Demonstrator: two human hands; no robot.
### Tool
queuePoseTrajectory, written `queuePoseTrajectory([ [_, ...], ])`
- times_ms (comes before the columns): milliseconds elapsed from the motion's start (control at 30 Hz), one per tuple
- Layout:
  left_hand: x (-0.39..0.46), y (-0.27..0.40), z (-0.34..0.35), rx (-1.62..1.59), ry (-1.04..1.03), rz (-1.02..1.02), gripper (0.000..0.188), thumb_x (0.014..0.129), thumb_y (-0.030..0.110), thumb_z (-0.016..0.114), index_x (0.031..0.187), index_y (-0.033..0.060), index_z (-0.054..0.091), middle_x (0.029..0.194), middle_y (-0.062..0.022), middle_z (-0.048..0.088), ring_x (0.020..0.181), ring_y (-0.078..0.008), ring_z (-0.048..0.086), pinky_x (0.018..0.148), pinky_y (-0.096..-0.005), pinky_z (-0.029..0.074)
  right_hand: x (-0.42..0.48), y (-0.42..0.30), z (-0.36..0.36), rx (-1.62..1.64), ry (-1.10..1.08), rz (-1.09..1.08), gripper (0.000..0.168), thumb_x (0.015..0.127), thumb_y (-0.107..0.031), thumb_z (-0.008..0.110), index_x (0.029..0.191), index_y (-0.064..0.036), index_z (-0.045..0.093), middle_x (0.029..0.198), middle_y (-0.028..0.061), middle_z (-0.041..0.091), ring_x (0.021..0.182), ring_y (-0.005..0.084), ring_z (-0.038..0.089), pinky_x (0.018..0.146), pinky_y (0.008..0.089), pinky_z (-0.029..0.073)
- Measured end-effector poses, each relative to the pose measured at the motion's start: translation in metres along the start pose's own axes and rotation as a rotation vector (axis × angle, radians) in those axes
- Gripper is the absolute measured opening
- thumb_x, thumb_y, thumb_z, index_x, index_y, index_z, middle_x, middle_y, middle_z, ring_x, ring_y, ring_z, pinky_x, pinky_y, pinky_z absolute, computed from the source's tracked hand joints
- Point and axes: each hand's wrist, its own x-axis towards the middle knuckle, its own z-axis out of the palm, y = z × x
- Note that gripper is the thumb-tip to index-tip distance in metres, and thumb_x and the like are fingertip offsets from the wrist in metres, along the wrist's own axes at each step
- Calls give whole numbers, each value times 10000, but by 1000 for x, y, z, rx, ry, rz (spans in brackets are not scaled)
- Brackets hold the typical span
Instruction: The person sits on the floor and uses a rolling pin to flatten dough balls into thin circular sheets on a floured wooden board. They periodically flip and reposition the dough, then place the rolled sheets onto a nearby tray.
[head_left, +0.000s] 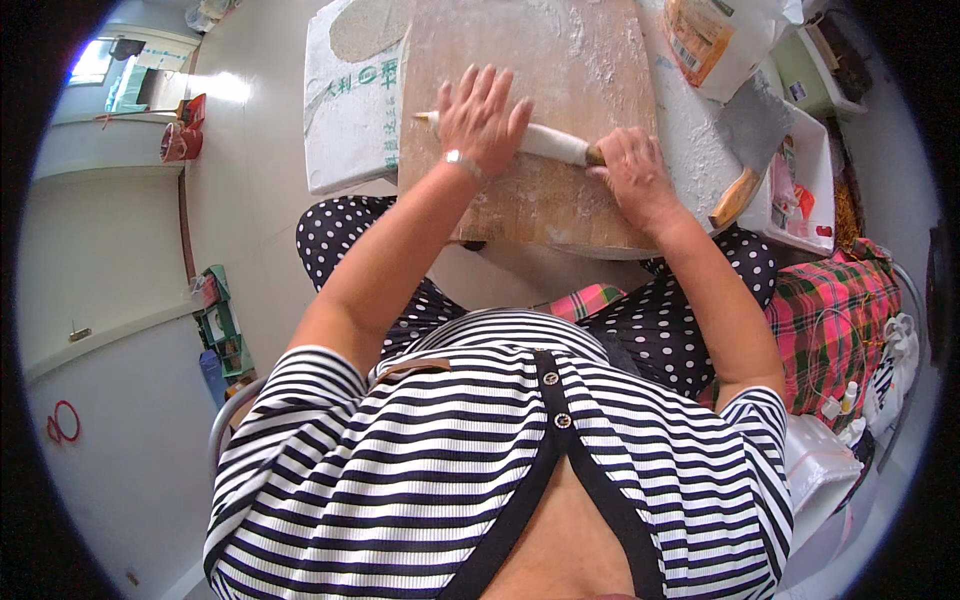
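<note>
A wooden rolling pin lies slantwise across a floury wooden board. White material that looks like a sheet of dough is wrapped around its middle. My left hand lies flat on the left part of the wrapped pin, fingers pointing away from me and thumb spread. Beyond it the pin's thin tip pokes out. Curled over the bare right end of the pin is my right hand, which hides that end. To the right lies a cleaver, its grey blade dusted and its wooden handle towards me.
White foam boxes with green writing sit left of the board. A plastic bag with an orange label stands at the upper right. An open white foam box holds packets. Plaid cloth covers something beside my right arm.
</note>
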Motion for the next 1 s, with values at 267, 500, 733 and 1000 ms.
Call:
queuePoseTrajectory([
  [267,7,23,13,38,27,129,646,1024,551,267,1512,152,411,1593,-94,372,1506,-251,267,1228,-519,122,6,11,12,-104,46,63,363,867,-384,683,1040,-97,543,1048,100,532,1030,298,506,930,433,423],
  [500,44,38,8,-28,24,148,644,1023,552,308,1514,147,408,1574,-110,397,1491,-271,299,1222,-524,123,10,8,6,-140,64,71,362,840,-367,708,1028,-98,553,1045,84,534,1037,288,501,916,421,407],
  [733,61,84,16,53,185,287,579,1025,491,365,1494,158,438,1591,-99,367,1491,-262,296,1209,-561,127,11,27,29,-138,137,81,283,907,-229,610,1144,-76,586,1108,105,555,1080,310,506,956,470,425],
  [1000,66,92,15,-38,8,286,586,1024,527,345,1472,166,459,1563,-91,410,1496,-255,280,1206,-585,117,6,7,10,-174,46,188,319,890,-135,520,1195,-76,594,1141,130,558,1103,320,526,961,457,440],
])
